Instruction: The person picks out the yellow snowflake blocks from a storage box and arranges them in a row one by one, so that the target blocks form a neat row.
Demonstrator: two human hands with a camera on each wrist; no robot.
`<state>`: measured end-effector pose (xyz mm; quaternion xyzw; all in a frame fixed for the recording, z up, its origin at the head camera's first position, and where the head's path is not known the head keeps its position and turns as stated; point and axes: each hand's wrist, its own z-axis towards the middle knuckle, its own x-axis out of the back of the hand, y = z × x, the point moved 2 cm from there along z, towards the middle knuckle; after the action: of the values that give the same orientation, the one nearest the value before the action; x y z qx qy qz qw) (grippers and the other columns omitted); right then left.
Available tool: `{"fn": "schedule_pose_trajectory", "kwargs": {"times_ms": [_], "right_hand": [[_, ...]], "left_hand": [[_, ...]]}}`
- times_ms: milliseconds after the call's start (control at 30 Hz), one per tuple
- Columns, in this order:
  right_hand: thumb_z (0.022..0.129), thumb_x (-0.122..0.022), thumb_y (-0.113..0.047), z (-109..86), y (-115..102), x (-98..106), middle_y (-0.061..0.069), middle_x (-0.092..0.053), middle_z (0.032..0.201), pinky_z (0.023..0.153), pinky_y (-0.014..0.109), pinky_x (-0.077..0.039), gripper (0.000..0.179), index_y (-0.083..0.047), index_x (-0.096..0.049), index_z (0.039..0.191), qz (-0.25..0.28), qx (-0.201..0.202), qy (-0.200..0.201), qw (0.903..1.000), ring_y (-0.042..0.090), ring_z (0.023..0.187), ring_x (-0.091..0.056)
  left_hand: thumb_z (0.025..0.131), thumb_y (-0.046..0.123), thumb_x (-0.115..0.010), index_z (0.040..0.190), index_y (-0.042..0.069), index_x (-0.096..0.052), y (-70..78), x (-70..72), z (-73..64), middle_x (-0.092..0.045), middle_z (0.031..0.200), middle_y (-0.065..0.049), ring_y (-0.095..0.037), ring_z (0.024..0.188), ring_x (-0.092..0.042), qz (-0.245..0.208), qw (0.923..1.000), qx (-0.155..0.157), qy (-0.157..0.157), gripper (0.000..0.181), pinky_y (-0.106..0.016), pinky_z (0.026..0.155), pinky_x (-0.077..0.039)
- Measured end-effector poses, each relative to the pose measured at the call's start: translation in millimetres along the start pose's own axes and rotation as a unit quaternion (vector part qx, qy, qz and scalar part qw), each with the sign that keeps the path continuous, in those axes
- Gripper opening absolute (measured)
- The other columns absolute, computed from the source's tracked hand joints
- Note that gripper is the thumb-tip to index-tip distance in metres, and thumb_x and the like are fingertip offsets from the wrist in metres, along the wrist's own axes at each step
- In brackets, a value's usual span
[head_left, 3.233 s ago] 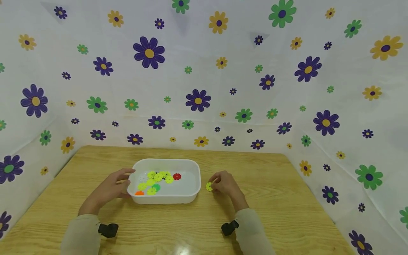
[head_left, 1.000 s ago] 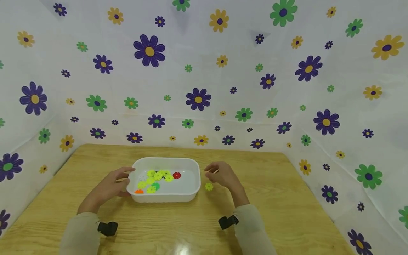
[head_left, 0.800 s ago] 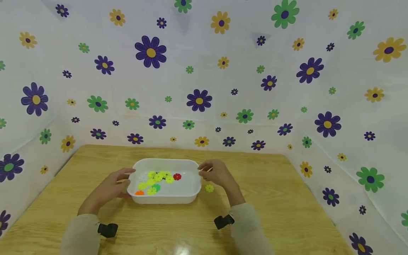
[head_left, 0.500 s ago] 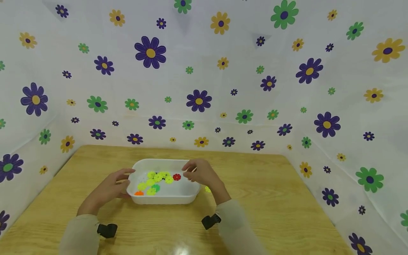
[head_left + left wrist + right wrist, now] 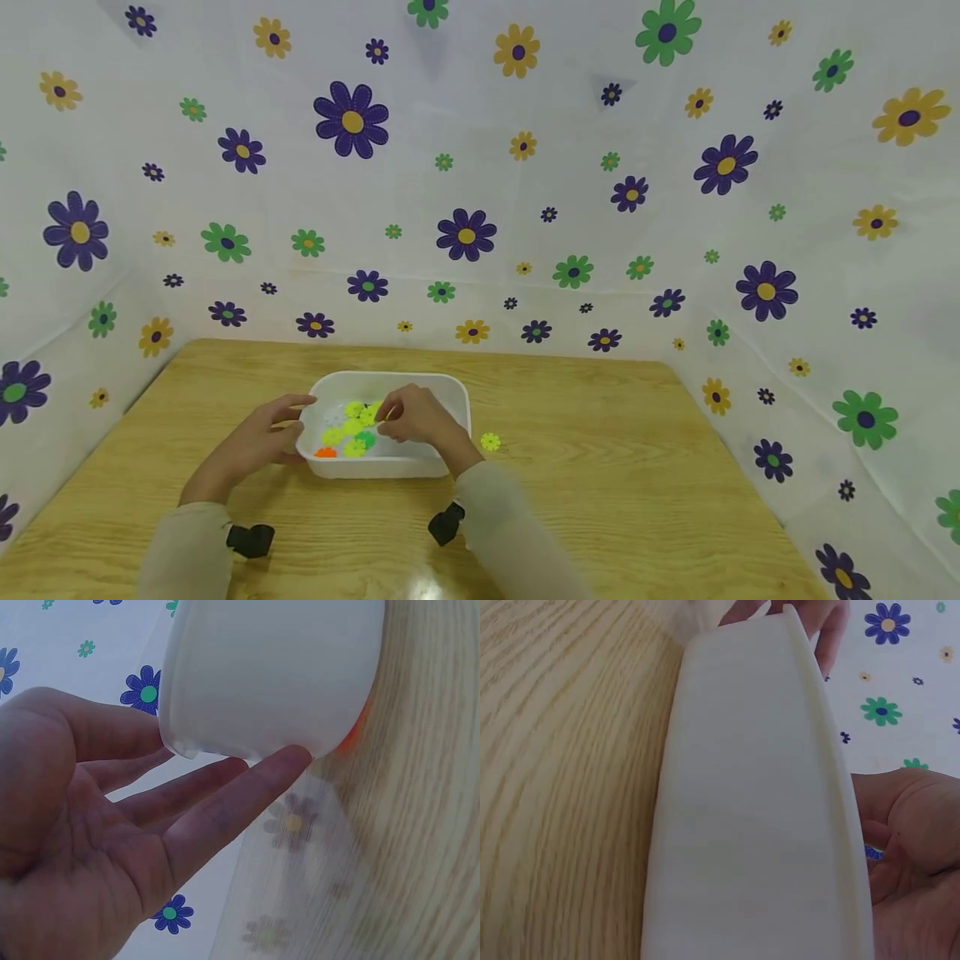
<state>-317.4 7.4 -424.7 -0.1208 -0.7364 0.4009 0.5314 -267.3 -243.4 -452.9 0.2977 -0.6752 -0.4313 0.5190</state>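
Note:
A white plastic tray [image 5: 375, 468] on the table holds several yellow snowflake discs [image 5: 354, 448], a green one [image 5: 365, 439] and an orange one [image 5: 326, 452]. At its left end my left hand [image 5: 258, 429] touches the outside with extended fingers; the left wrist view shows fingertips at the tray's rim and wall. My right hand [image 5: 420, 417] reaches over the tray, thumb and index fingertips apart, right beside the yellow discs. It hides the tray's middle, and in the right wrist view the tray's wall [image 5: 742, 787] covers its fingers. A lone yellow snowflake disc [image 5: 490, 442] lies right of the tray.
The wooden table [image 5: 637, 467] extends around the tray. White cloth walls [image 5: 555, 183] printed with flowers enclose it at the back and both sides. A black wrist camera [image 5: 251, 540] sits on the left sleeve, another [image 5: 447, 523] on the right.
My right hand has let go of a yellow disc on the table and moved left over the tray, covering the red disc. My left hand stays at the tray's end.

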Motion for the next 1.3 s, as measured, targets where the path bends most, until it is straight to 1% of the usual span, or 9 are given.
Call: {"fn": "schedule_pose_trajectory", "kwargs": {"times_ms": [300, 467, 600, 767, 867, 933, 1067, 1167, 1300], "right_hand": [[0.088, -0.08, -0.01, 14.1, -8, -28, 0.004, -0.076, 0.087, 0.058, 0.018, -0.051, 0.01, -0.007, -0.079, 0.098, -0.026, -0.012, -0.004, 0.9996, 0.009, 0.062, -0.062], [0.084, -0.085, -0.012, 17.3, -6, -38, 0.001, -0.075, 0.087, 0.065, 0.017, -0.049, 0.013, -0.009, -0.08, 0.095, -0.053, -0.019, 0.003, 0.9984, 0.006, 0.071, -0.059], [0.081, -0.088, -0.016, 18.3, -6, -44, -0.002, -0.072, 0.087, 0.07, 0.02, -0.05, 0.016, -0.01, -0.079, 0.094, -0.076, -0.029, 0.01, 0.9966, 0.008, 0.077, -0.057], [0.079, -0.09, -0.021, 19.9, -8, -47, -0.004, -0.07, 0.096, 0.074, 0.026, -0.051, 0.02, -0.014, -0.078, 0.092, -0.097, -0.054, 0.021, 0.9935, 0.011, 0.085, -0.055], [0.078, -0.091, -0.021, 20.8, -10, -47, -0.005, -0.07, 0.103, 0.074, 0.027, -0.051, 0.019, -0.015, -0.077, 0.089, -0.112, -0.056, 0.024, 0.9918, 0.012, 0.09, -0.054], [0.077, -0.092, -0.021, 21.4, -11, -48, -0.004, -0.071, 0.104, 0.072, 0.026, -0.05, 0.019, -0.015, -0.077, 0.088, -0.121, -0.052, 0.023, 0.9911, 0.012, 0.089, -0.054], [0.078, -0.091, -0.019, 21.7, -11, -47, -0.004, -0.07, 0.096, 0.066, 0.023, -0.047, 0.018, -0.014, -0.077, 0.087, -0.125, -0.044, 0.023, 0.9909, 0.011, 0.082, -0.053], [0.081, -0.088, -0.017, 20.6, -11, -46, -0.004, -0.067, 0.089, 0.063, 0.022, -0.045, 0.015, -0.013, -0.075, 0.085, -0.109, -0.041, 0.019, 0.993, 0.01, 0.077, -0.053], [0.084, -0.085, -0.014, 18.1, -12, -40, -0.003, -0.066, 0.075, 0.059, 0.019, -0.044, 0.012, -0.012, -0.073, 0.081, -0.071, -0.022, 0.012, 0.9971, 0.009, 0.067, -0.055]], "left_hand": [[0.108, 0.013, -0.048, 0.156, -0.003, -0.032, -0.7, 1.4, -1.3, -0.034, 0.154, -0.042, -0.05, 0.123, -0.062, -0.003, 1.0, -0.005, -0.004, 0.053, -0.043, 0.084, -0.066], [0.108, 0.012, -0.049, 0.156, -0.002, -0.033, -0.4, 1.0, -2.3, -0.034, 0.155, -0.042, -0.049, 0.122, -0.063, -0.006, 1.0, 0.002, -0.004, 0.053, -0.043, 0.084, -0.066], [0.108, 0.013, -0.048, 0.156, -0.003, -0.032, -0.5, 2.0, -2.8, -0.033, 0.155, -0.042, -0.05, 0.123, -0.061, -0.006, 0.9999, -0.003, -0.008, 0.053, -0.043, 0.084, -0.066], [0.108, 0.014, -0.048, 0.156, -0.001, -0.032, -1.1, 3.0, -0.8, -0.033, 0.155, -0.041, -0.053, 0.126, -0.058, 0.0, 1.0, -0.001, -0.005, 0.052, -0.042, 0.084, -0.066], [0.108, 0.012, -0.048, 0.157, -0.001, -0.032, -1.3, 2.8, 0.4, -0.033, 0.155, -0.042, -0.053, 0.127, -0.058, 0.002, 1.0, 0.0, -0.005, 0.052, -0.042, 0.084, -0.066], [0.108, 0.012, -0.048, 0.157, 0.0, -0.032, -1.0, 2.4, 0.7, -0.034, 0.156, -0.04, -0.052, 0.127, -0.058, -0.001, 1.0, 0.003, -0.003, 0.053, -0.042, 0.084, -0.066], [0.108, 0.012, -0.047, 0.157, -0.002, -0.032, -0.2, 2.4, -0.4, -0.035, 0.155, -0.041, -0.05, 0.124, -0.061, 0.002, 1.0, -0.001, -0.004, 0.053, -0.042, 0.084, -0.066], [0.108, 0.013, -0.047, 0.157, -0.001, -0.032, 0.9, 2.4, -1.1, -0.036, 0.154, -0.041, -0.047, 0.121, -0.064, 0.002, 1.0, 0.0, -0.003, 0.053, -0.043, 0.084, -0.066], [0.108, 0.013, -0.048, 0.157, -0.001, -0.033, 1.5, 2.1, -0.6, -0.036, 0.155, -0.04, -0.045, 0.121, -0.064, 0.003, 1.0, 0.005, -0.002, 0.053, -0.043, 0.085, -0.066]]}}
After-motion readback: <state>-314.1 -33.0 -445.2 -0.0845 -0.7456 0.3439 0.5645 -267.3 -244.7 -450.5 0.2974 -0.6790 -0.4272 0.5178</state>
